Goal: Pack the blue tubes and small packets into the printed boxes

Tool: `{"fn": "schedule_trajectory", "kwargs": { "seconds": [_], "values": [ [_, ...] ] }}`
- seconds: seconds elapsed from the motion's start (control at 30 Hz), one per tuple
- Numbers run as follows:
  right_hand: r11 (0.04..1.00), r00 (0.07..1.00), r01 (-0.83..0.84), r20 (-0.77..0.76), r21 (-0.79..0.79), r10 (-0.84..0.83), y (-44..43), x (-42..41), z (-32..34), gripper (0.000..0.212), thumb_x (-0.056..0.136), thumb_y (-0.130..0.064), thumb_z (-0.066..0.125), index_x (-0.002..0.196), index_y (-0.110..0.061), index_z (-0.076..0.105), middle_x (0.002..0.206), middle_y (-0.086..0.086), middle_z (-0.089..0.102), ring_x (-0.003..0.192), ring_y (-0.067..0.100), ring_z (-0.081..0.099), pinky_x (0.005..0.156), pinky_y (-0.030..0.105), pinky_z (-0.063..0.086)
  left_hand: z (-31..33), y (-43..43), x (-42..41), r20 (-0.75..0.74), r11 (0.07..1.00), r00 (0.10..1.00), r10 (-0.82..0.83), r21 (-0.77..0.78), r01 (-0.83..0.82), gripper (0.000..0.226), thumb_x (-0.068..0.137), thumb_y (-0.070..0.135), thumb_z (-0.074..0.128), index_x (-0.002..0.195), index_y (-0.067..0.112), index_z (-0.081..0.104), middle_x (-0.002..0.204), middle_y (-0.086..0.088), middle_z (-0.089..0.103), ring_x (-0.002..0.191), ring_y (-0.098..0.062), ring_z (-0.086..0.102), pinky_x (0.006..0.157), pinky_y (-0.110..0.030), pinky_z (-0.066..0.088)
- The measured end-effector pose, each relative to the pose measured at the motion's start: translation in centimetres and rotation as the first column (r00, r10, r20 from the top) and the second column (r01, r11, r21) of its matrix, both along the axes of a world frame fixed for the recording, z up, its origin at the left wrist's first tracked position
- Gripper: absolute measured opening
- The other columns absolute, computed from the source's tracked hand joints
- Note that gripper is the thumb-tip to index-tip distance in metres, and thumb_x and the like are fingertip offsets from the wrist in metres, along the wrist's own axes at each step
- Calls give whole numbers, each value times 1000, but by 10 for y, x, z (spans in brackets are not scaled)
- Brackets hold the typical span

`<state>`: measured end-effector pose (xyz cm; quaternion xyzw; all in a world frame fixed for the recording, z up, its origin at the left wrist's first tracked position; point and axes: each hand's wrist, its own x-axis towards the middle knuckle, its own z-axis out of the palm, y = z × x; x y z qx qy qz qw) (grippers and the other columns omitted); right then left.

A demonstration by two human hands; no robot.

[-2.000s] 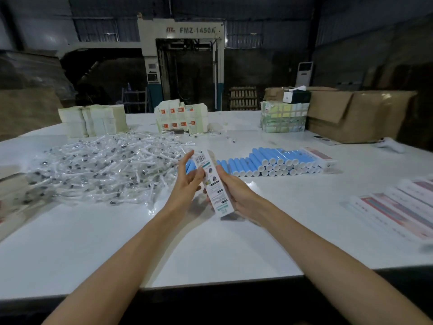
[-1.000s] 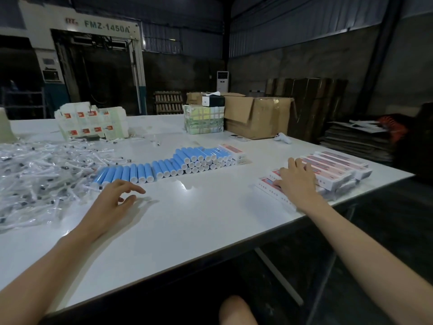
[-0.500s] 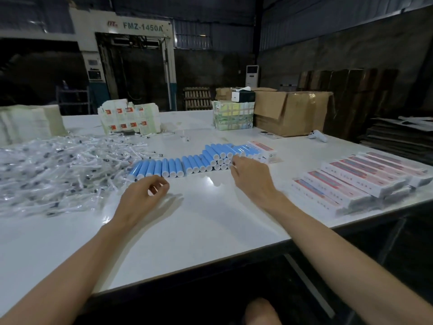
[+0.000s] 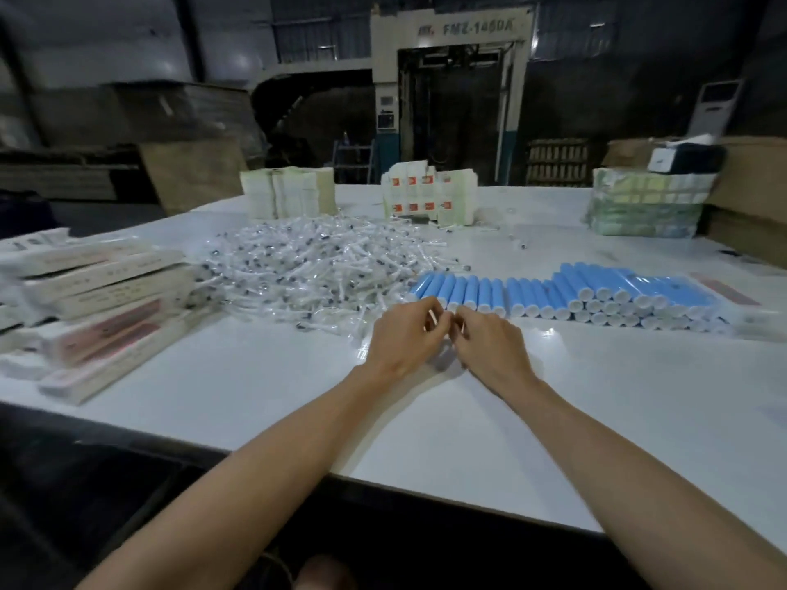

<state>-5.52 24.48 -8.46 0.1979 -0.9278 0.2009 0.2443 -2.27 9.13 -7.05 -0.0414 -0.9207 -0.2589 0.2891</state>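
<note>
One wide-angle head camera looks forward and down across the white table [image 4: 255, 398]. It stands close over the near edge

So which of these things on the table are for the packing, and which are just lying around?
For the job: blue tubes, pile of small packets, printed boxes.
Just lying about: brown cardboard box, wrapped bundle, big machine at the back.

A big white table [image 4: 255, 398] holds a row of blue tubes [image 4: 468, 289], a heap of little packets [image 4: 306, 270] and printed boxes [image 4: 106, 287].
</note>
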Motion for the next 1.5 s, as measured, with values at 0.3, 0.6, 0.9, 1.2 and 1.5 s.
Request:
{"fn": "schedule_trajectory", "kwargs": {
  "seconds": [0.3, 0.6, 0.9, 1.2, 1.5],
  "values": [
    [989, 997, -48, 58, -141, 56, 7, -4, -4, 30, 104, -36, 54, 78, -20, 55, 70, 2, 62, 71, 29, 58, 64, 39, 48, 52, -117, 22, 6, 897, 949, 315, -328, -296, 22, 108, 26, 57, 123, 14, 69, 116, -8, 77, 102, -29, 71, 74, -36, 52],
    [975, 994, -57, 82, -216, 76, 8, -3, -1, 33, 104, -34, 55, 75, -17, 55, 67, 1, 60, 69, 27, 56, 63, 38, 46, 99, -301, 79, -144, 402, 583, 800, -593, -698, 62, 102, 43, 64, 137, -7, 55, 136, -26, 58, 130, -41, 51, 107, -48, 43],
    [978, 992, -62, 99, -200, 83, 8, -3, 1, 32, 104, -34, 56, 79, -14, 59, 70, 1, 63, 70, 26, 58, 65, 39, 50, 97, -319, 86, -167, 322, 646, 745, -758, -568, 41, 103, 43, 67, 119, 8, 79, 145, -18, 60, 139, -38, 49, 115, -49, 36],
    [950, 985, -106, 98, -293, 140, 5, -3, 1, 30, 103, -34, 58, 78, -18, 60, 68, -3, 62, 68, 22, 58, 64, 37, 47, 90, -221, 69, -124, 622, 954, 271, -734, -273, 25, 111, 25, 58, 123, 5, 67, 110, -12, 70, 75, -23, 67, 69, -46, 63],
    [511, 776, -159, 213, -845, 593, -6, 2, 13, 37, 109, -44, 50, 103, -13, 69, 79, 9, 72, 68, 20, 64, 65, 34, 52, 42, -63, 36, -37, 838, 994, 100, -536, -105, 46, 102, 60, 62, 122, 19, 55, 121, 0, 72, 73, -12, 56, 47, -21, 37]
  ]
}}
